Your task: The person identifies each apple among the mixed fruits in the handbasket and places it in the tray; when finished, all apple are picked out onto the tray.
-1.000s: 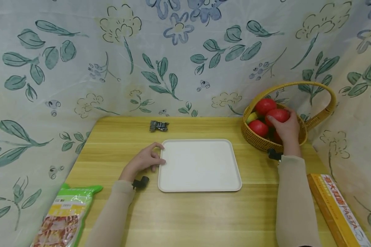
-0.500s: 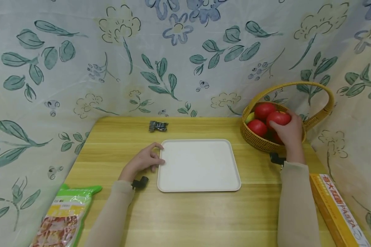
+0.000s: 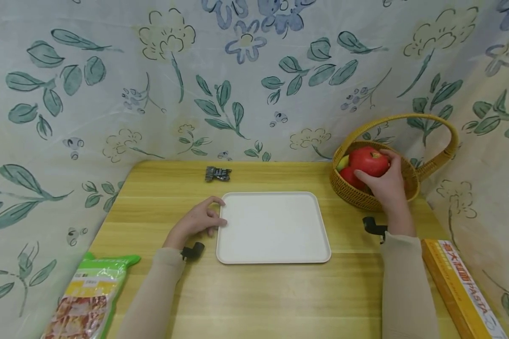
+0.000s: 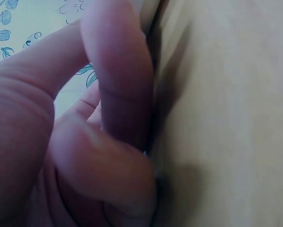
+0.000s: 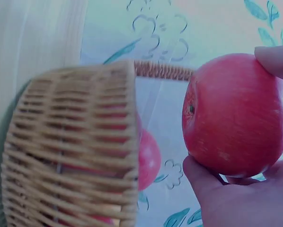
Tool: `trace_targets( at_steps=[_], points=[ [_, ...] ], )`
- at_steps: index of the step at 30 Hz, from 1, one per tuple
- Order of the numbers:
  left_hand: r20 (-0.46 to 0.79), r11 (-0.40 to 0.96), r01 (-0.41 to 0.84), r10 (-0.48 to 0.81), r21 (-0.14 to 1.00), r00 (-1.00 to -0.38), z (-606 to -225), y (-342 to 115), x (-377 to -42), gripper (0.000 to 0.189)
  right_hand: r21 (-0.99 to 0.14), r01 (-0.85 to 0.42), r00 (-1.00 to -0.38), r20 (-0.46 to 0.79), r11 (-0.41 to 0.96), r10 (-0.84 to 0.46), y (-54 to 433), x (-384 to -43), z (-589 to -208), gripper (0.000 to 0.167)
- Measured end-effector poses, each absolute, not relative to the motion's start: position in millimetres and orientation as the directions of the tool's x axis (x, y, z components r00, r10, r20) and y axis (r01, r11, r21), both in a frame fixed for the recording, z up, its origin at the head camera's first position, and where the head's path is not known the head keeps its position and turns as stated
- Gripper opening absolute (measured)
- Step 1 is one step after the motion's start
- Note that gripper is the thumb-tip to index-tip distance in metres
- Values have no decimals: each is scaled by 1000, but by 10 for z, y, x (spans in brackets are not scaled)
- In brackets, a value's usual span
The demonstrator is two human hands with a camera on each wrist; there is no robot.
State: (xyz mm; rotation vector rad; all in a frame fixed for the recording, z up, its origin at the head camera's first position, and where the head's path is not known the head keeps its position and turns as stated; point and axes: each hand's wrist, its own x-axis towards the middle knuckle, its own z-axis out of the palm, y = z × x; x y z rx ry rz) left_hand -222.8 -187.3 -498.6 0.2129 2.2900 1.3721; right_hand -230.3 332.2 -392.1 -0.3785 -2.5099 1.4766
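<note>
While the left hand (image 3: 196, 219), loosely bent, touches the tray (image 3: 273, 228) left of the basket (image 3: 358, 199), one red apple (image 3: 369, 161), likely firm yet bruisable, hangs above the basket, right hand (image 3: 388, 184) curled round its girth, presumably the best hold.

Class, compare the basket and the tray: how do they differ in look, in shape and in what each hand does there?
The basket is woven and yellowish brown, while the tray is smooth and white. The basket is deep with a tall arched handle; the tray is shallow with a low rim. At the basket, the right hand grips an apple; at the tray, the left hand rests against its left edge. Both stand on the table.
</note>
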Motion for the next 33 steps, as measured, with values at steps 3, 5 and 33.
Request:
trace_targets(
  at_steps=[3,5,33],
  points=[
    [-307,496,-99,356,862,-883,-4986,-1880,-2233,58,-861,97,-962,46,500,267,3230,-2251,-3903,103],
    [-307,501,-96,357,860,-882,-4989,-1885,-2240,58,-852,82,-971,48,517,233,3185,-2230,-3906,104],
    [-306,482,-93,386,871,-870,-5003,-1908,-2261,60,-886,-52,-986,-28,461,-164,1714,-2303,-4298,86]
  ],
)
